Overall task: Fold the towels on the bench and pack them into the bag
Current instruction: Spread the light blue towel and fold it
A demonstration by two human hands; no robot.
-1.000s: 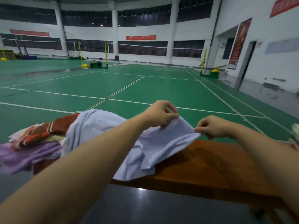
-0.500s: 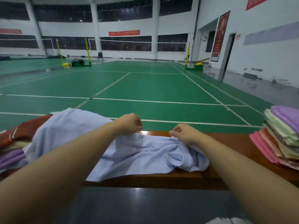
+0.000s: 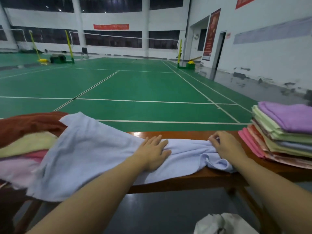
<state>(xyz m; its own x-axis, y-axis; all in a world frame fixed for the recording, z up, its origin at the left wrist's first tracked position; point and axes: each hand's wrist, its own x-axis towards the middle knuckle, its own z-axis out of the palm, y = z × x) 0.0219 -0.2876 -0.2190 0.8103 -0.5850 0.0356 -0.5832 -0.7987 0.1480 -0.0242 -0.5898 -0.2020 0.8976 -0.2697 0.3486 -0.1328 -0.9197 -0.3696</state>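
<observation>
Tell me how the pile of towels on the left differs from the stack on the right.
The left pile is loose and crumpled, with the light blue towel draped over it; the right stack is folded flat in neat layers. A rust-brown towel tops the left pile; a purple one tops the right stack. Both rest on the wooden bench.

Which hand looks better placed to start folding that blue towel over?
Probably the right hand: it pinches the towel at its bunched end. The left hand lies flat, pressing the middle.
</observation>
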